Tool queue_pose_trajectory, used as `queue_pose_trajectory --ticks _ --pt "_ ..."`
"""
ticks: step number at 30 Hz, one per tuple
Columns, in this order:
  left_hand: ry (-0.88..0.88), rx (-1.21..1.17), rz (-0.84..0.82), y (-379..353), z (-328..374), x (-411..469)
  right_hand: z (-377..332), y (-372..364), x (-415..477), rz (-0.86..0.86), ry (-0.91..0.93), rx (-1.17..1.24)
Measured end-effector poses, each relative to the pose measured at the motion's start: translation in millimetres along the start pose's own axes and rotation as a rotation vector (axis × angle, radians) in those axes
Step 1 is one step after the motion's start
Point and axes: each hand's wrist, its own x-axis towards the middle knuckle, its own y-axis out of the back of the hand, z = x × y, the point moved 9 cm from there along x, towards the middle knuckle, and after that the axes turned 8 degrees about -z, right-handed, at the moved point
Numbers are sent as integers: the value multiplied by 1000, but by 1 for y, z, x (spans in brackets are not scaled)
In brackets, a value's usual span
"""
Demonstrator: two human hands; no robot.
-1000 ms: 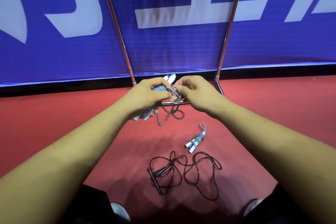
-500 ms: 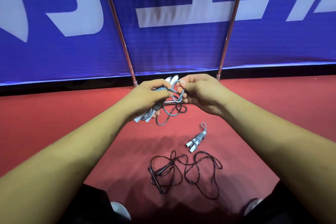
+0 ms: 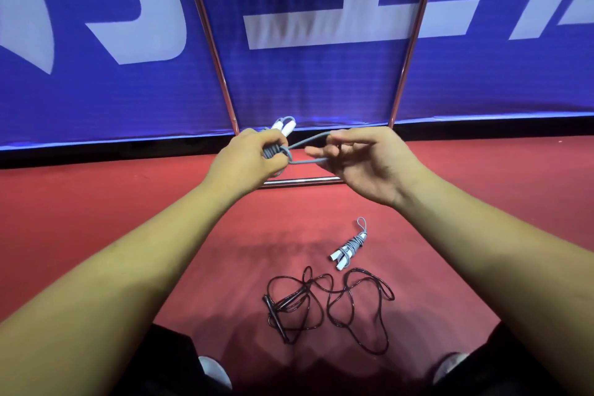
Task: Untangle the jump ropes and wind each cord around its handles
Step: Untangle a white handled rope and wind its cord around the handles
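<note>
Holding grey rope (image 3: 272, 151) up in front of me, above the floor (image 3: 96, 219); left hand (image 3: 254, 159) wrapped tight round its paired handles and the coils on them, white handle tips (image 3: 284, 125) poking out past my knuckles; right hand (image 3: 363, 164) has the last loop (image 3: 308, 140) of cord, thumb and forefinger pinching the top strand, other fingers hooked in the lower one; loop drawn fairly taut between the hands. Cord looks soft, light, limp; little spring-back, but probably grippy enough to snag on itself; best taken close to the coils, short lead, so tension holds and turns don't slip off; handles are the only stiff part, so that's the anchor. Second grey rope (image 3: 350, 246) lies on the floor, wound, done by the look of it; black rope (image 3: 324, 302) just beside it, nearer me, loose tangle, handles crossed at its left; thinner, glossier cord, I'd guess slicker and springier, needs a firmer pinch. Containers: none in view; everything's in hand or on the floor.
</note>
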Motion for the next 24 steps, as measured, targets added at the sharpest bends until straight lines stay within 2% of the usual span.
queue_pose_trajectory --ticks 3,8,10,12,14,16,19,21,24 --pt "60 -250 -34 -2 -6 0 -2 1 0 -8 15 176" --pt "175 -640 31 -1 -25 -3 9 -7 -4 -171 -219 66" --pt "198 -789 41 -3 -31 -3 6 -13 -4 -202 -172 111" --pt "205 -925 30 -7 -32 -2 -4 -13 -2 -177 -75 267" --pt "179 -986 23 -6 -30 -1 -6 -16 -2 -215 -118 248" --pt "172 -956 44 0 -31 -2 2 -11 -4 -241 -246 -123" --pt "134 -735 60 11 -30 -5 14 9 -9 -174 -403 -848" --pt "102 -630 49 12 -25 -7 11 18 -10 -98 -426 -1117" --pt "76 -522 47 8 -15 -8 4 32 -8 -17 -452 -1379"
